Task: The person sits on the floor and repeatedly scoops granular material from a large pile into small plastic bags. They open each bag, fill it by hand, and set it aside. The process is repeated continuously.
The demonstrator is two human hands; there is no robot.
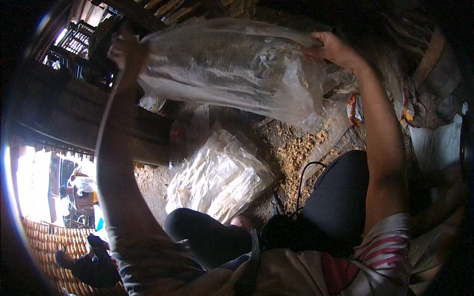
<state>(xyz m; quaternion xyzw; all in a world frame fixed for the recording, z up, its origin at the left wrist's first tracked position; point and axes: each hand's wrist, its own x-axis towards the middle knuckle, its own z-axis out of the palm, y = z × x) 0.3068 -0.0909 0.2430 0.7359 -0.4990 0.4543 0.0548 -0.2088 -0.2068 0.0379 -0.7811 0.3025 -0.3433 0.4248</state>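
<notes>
Clear plastic bag: the person is holding a large clear plastic bag (232, 69) stretched out in the air at arm's length, above the floor and the knees; it is looking crumpled and cloudy, with something pale and grainy clinging inside (too blurred to name).
Left hand: the left hand (127, 52) is gripping the bag's left end, fingers clenched on the gathered film, arm raised high.
Right hand: the right hand (333, 49) is pinching the bag's upper right edge, fingers closed over the plastic.
Step in hand: judging by the taut spread between both hands, the bag is being pulled open or shaken out; which of the two cannot be told from one view.
Next move calls for: by my reading, both grips need to be keeping even tension, since thin film is apt to slip or tear if one side is tugged harder.
Stack below: a pile of flat clear plastic bags (217, 177) is lying on the floor beneath the raised one, well apart from it, just beyond the knees.
Floor: loose sawdust (291, 148) is lying scattered over the dirt floor (148, 182) beside the pile.
Legs: the person's knees in dark trousers (335, 197) are folding in at the lower edge.
Further out: a dark wooden beam (74, 113) is running along the left, with a bright opening behind.
</notes>
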